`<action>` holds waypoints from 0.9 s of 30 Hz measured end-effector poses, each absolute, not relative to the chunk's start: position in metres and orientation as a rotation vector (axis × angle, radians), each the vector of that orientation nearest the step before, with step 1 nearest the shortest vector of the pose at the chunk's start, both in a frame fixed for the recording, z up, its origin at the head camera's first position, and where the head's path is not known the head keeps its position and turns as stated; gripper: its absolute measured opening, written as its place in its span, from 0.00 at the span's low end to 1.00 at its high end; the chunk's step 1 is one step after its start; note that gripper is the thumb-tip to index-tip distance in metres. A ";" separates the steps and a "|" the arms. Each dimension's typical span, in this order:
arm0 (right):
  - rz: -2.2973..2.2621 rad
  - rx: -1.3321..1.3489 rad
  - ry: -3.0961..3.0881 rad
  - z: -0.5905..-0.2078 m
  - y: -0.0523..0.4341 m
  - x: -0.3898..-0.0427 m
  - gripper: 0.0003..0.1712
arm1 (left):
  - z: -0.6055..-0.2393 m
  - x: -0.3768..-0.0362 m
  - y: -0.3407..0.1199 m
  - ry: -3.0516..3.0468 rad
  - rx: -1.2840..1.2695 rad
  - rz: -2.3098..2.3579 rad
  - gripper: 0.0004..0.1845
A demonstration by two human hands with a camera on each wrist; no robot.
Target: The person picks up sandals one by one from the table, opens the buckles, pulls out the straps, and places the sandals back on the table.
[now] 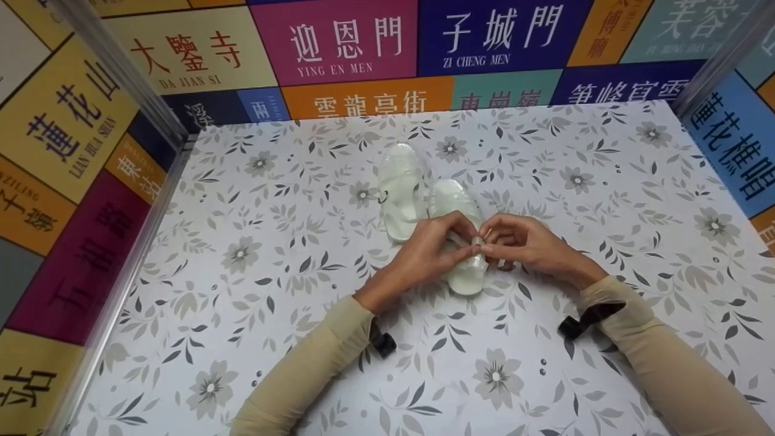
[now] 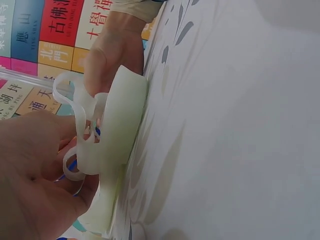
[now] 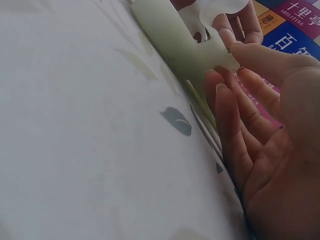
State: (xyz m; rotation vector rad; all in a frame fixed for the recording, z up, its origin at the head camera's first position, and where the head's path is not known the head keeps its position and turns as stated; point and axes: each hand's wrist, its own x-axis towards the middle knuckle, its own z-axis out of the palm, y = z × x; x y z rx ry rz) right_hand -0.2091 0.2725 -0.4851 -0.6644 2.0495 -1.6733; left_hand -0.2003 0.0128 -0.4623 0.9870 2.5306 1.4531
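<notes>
fingers of the left hand (image 1: 433, 251) and right hand (image 1: 521, 242) curl together, pinching the strap of a translucent pale-green jelly sandal (image 1: 463, 275) lying mid floral-patterned tabletop (image 1: 254, 339); its matching sandal (image 1: 401, 191) lies just beside, with open tabletop all round.

left hand (image 2: 35, 185) pinching sandal (image 2: 117, 150) strap (image 2: 82, 107), floral tabletop (image 2: 230, 120)

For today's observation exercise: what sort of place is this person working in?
Probably a staged tabletop booth, not a home: a floral-patterned table, walls papered with colourful Chinese place-name signs, and metal corner posts. Both hands work a translucent sandal.
</notes>
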 end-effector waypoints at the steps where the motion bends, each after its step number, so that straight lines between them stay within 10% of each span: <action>1: -1.674 -0.670 2.057 -0.485 0.273 -0.209 0.14 | -0.463 -0.200 0.013 2.520 0.987 1.459 0.12; 27: -1.789 -0.721 1.993 -0.486 0.278 -0.209 0.08 | -0.459 -0.194 0.019 2.503 0.919 1.483 0.13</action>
